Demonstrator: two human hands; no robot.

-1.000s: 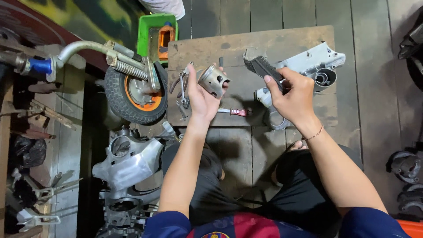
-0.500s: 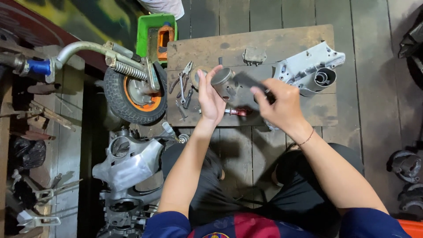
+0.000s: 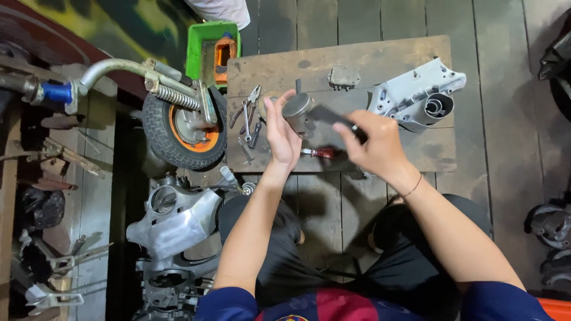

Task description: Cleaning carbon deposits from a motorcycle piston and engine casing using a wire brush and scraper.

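Note:
My left hand (image 3: 281, 135) holds a round metal piston (image 3: 297, 109) up above a dark wooden board (image 3: 333, 65). My right hand (image 3: 373, 142) grips a dark flat tool (image 3: 328, 114), a file or brush, whose tip lies against the piston. Under my hands on the board lies a red-handled screwdriver (image 3: 320, 153). The tool's working end is blurred.
Pliers and wrenches (image 3: 248, 122) lie at the board's left side. A grey metal engine casing (image 3: 419, 98) and a small metal part (image 3: 344, 77) rest at its far side. A small wheel with an orange hub (image 3: 184, 128), a green crate (image 3: 209, 47) and scooter body parts (image 3: 175, 220) stand left.
My right hand has come left from the engine casing toward the piston, bringing the dark tool against it. My left hand has kept the piston raised and turned it slightly.

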